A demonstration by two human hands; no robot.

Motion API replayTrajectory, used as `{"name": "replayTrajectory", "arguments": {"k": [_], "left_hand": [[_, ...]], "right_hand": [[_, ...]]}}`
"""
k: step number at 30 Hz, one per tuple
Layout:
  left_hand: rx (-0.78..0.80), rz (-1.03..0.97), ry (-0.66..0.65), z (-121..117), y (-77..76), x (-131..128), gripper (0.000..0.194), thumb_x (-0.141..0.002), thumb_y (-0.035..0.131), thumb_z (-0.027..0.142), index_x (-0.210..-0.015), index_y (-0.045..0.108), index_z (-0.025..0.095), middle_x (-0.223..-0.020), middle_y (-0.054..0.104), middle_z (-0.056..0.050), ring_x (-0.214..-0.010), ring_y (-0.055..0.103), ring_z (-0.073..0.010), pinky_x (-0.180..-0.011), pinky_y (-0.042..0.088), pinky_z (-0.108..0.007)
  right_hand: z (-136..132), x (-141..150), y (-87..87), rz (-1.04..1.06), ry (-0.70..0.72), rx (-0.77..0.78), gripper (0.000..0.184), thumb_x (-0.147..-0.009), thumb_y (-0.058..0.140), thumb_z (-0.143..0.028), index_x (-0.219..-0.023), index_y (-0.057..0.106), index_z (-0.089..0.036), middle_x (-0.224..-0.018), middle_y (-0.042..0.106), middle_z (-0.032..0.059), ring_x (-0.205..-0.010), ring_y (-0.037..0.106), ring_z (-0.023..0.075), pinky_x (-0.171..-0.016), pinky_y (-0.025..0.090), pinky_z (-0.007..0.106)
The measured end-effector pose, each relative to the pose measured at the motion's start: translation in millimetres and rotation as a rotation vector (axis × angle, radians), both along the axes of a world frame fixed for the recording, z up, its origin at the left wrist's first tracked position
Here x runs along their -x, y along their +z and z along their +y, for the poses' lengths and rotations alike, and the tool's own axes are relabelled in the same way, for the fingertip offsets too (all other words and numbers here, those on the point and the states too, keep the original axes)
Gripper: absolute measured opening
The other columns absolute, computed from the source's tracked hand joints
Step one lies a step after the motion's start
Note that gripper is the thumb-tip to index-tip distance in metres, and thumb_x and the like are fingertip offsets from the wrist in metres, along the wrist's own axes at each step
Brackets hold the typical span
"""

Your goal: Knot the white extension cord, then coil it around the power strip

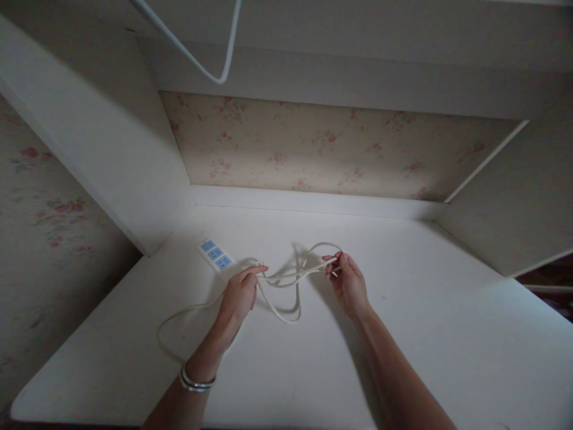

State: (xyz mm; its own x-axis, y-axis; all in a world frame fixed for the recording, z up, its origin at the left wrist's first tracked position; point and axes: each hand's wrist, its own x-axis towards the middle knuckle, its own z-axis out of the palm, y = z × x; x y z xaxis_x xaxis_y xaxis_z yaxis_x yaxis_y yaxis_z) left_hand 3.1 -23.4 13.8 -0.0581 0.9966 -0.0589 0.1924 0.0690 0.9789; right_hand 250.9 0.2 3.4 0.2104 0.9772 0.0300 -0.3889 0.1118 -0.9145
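Observation:
A long cream power cord (286,282) stretches in several loose strands between my two hands, just above the white desk. My left hand (240,291) is closed around one end of the bundle, with a silver bangle on the wrist. The fingers of my right hand (350,284) pinch the strands at the other end. Loops of cord hang below and behind the bundle, and one long loop lies on the desk left of my left arm. Just beyond my left hand lies a white power strip (216,257) with blue sockets; its near end is hidden by that hand.
The white desk (425,334) has side panels at left (134,155) and right (514,209). Floral wallpaper (308,149) shows at the back under an overhead shelf (340,71). A pale bent cable (197,60) hangs at the top, near head height.

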Motion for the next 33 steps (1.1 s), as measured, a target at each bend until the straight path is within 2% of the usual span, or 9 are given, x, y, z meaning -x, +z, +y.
{"name": "replayTrajectory", "arguments": {"k": [4,7,13,18,20,23,26,29,33], "left_hand": [[0.001,0.191,-0.069,1,4.5,3,0.041,-0.078,0.041,0.023,-0.104,0.072,0.016,-0.039,0.049,0.004,-0.038,0.041,-0.0136,-0.043,0.030,-0.024],[-0.095,0.379,-0.059,2,3.9,3,0.037,-0.078,0.044,0.020,-0.098,0.075,0.022,-0.065,0.069,-0.003,-0.058,0.056,-0.0171,-0.055,0.039,-0.025],[-0.376,0.918,0.175,-7,-7.8,-3,0.035,-0.084,0.049,0.020,-0.112,0.069,0.027,-0.076,0.067,-0.009,-0.069,0.058,-0.0215,-0.066,0.040,-0.029],[-0.659,0.602,-0.033,-21,-3.5,-34,0.029,-0.085,0.055,0.021,-0.109,0.069,0.028,-0.093,0.064,-0.009,-0.089,0.059,-0.0222,-0.086,0.042,-0.033],[-0.605,0.453,-0.208,-27,1.2,-49,0.036,-0.088,0.053,0.024,-0.123,0.060,0.027,-0.108,0.063,-0.010,-0.101,0.057,-0.0234,-0.091,0.042,-0.034],[-0.534,0.382,-0.265,-29,2.4,-61,0.033,-0.090,0.051,0.029,-0.122,0.059,0.026,-0.100,0.066,-0.009,-0.095,0.058,-0.0243,-0.089,0.043,-0.036],[-0.516,0.372,-0.212,-26,-3.3,-59,0.028,-0.091,0.049,0.029,-0.115,0.063,0.025,-0.097,0.068,-0.009,-0.093,0.058,-0.0251,-0.090,0.041,-0.039],[-0.478,0.327,-0.074,-21,-8.5,-53,0.023,-0.090,0.049,0.031,-0.105,0.065,0.024,-0.096,0.068,-0.009,-0.094,0.059,-0.0252,-0.091,0.041,-0.038],[-0.340,0.219,0.127,-17,-9.3,-45,0.021,-0.090,0.048,0.037,-0.098,0.062,0.022,-0.087,0.066,-0.006,-0.081,0.059,-0.0211,-0.074,0.044,-0.031]], "right_hand": [[-6,5,8.7,-0.029,0.051,0.012,0.033,-0.082,0.057,-0.056,-0.086,0.051,-0.023,-0.093,0.066,0.0041,-0.060,0.050,0.0120,-0.046,0.037,0.021],[-8,8,12.7,-0.001,0.129,0.010,0.033,-0.082,0.056,-0.056,-0.086,0.049,-0.024,-0.086,0.066,0.0028,-0.055,0.045,0.0112,-0.045,0.032,0.021],[-13,14,14.5,-0.041,0.258,0.015,0.036,-0.082,0.053,-0.060,-0.082,0.049,-0.023,-0.082,0.066,0.0031,-0.052,0.043,0.0115,-0.051,0.035,0.025],[-17,28,7.4,-0.039,0.413,0.010,0.038,-0.082,0.056,-0.059,-0.082,0.053,-0.022,-0.079,0.066,0.0025,-0.061,0.051,0.0127,-0.059,0.040,0.025],[-19,32,4.8,-0.045,0.470,0.005,0.038,-0.082,0.057,-0.059,-0.082,0.054,-0.021,-0.076,0.065,0.0019,-0.063,0.053,0.0131,-0.062,0.043,0.026],[-20,35,3.0,-0.079,0.518,-0.007,0.038,-0.083,0.055,-0.058,-0.082,0.057,-0.020,-0.073,0.063,0.0014,-0.066,0.056,0.0135,-0.066,0.046,0.027],[-18,34,1.7,-0.164,0.437,-0.001,0.042,-0.083,0.054,-0.060,-0.095,0.061,-0.020,-0.077,0.063,0.0027,-0.070,0.058,0.0151,-0.064,0.051,0.028],[-13,26,-1.6,-0.250,0.179,0.058,0.051,-0.082,0.054,-0.061,-0.108,0.063,-0.019,-0.078,0.063,0.0035,-0.072,0.059,0.0166,-0.058,0.053,0.027],[-7,11,-8.4,-0.323,-0.047,0.170,0.051,-0.078,0.055,-0.065,-0.093,0.069,-0.018,-0.072,0.065,0.0051,-0.068,0.061,0.0185,-0.053,0.053,0.028]]}}
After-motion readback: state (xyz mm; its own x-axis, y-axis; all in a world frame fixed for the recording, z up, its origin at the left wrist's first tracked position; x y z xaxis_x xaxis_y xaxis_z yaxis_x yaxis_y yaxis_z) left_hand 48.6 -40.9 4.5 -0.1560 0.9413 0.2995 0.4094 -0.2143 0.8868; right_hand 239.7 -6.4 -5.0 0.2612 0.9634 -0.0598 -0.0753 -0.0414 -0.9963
